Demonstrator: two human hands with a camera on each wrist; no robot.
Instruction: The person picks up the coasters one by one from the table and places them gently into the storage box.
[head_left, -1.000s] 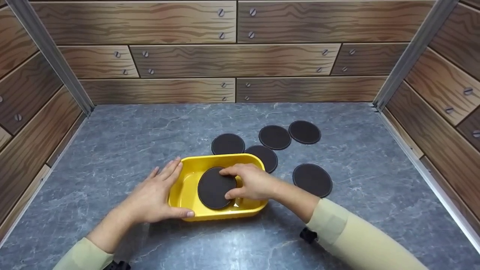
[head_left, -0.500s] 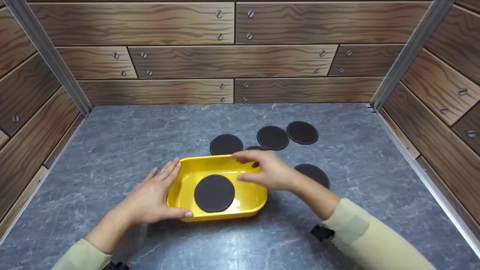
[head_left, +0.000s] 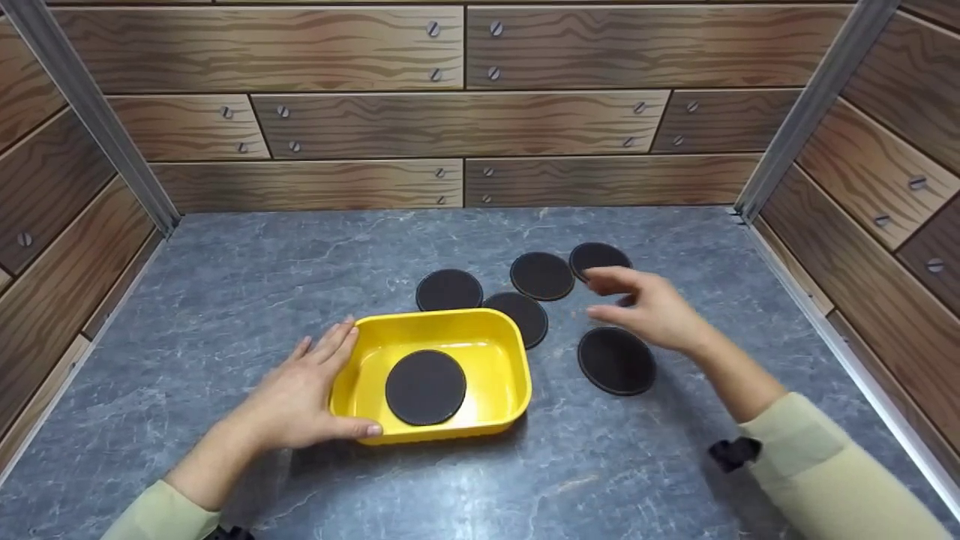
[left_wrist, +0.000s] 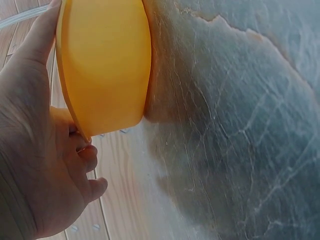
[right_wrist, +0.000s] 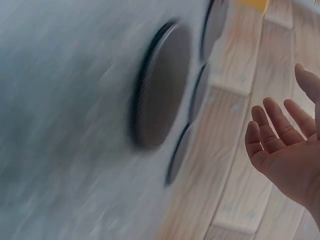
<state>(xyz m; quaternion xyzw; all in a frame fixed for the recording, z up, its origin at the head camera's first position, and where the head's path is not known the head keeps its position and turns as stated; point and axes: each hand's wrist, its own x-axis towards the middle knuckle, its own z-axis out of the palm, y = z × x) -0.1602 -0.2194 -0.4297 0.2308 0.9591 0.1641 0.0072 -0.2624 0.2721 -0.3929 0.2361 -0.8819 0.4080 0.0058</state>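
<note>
My left hand (head_left: 300,394) grips the left end of a yellow plastic container (head_left: 521,375). Its thumb lies on the near rim, and the fingers hold the far left corner; the left wrist view shows the container's outer wall (left_wrist: 107,65) beside the palm. Inside the container lies one round black coaster (head_left: 425,387) with a stitched edge. My right hand (head_left: 660,307) is in the air with thumb and fingers apart, holding nothing. Below it is a black coaster (head_left: 616,361) on the table, and its fingertips partly cover the far right coaster (head_left: 598,256).
Behind the container lie more black coasters: one at the left (head_left: 449,289), one near its far right corner (head_left: 519,318), and one further back (head_left: 542,276). Grey marbled tabletop (head_left: 285,262) surrounds them. Wood-patterned walls (head_left: 360,124) enclose the back and sides.
My right hand has let go of the coaster, which now lies flat in the container. That hand has lifted out and moved right, over the loose coasters. My left hand keeps its hold.
</note>
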